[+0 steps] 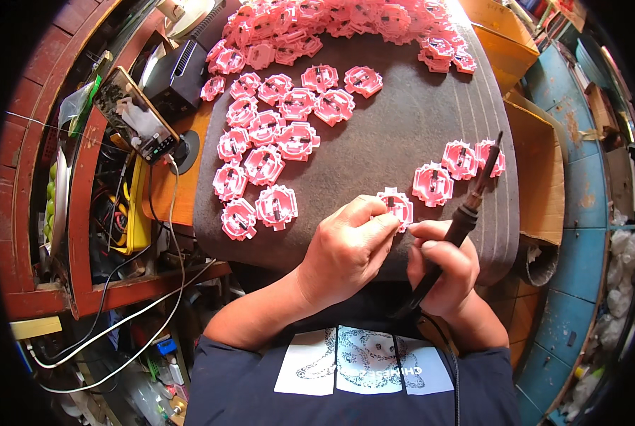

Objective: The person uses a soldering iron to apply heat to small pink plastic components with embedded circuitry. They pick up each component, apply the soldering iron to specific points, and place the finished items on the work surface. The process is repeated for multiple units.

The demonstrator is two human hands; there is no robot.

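Note:
My left hand (349,245) pinches a small pink plastic part (397,205) at the near edge of a dark grey mat (409,121). My right hand (441,266) grips the black handle of a soldering iron (473,199); its tip points up and away, toward the pink parts (459,165) lying to the right. The right thumb touches the held part's lower edge. Several more pink parts (267,142) lie in rows on the mat's left half, and a big heap of pink parts (346,25) fills the far end.
A phone (136,117) on a stand leans at the left, beside a black box (179,74). White cables (140,319) hang below the wooden bench. Cardboard boxes (537,163) sit to the right, with blue floor tiles (587,206) beyond.

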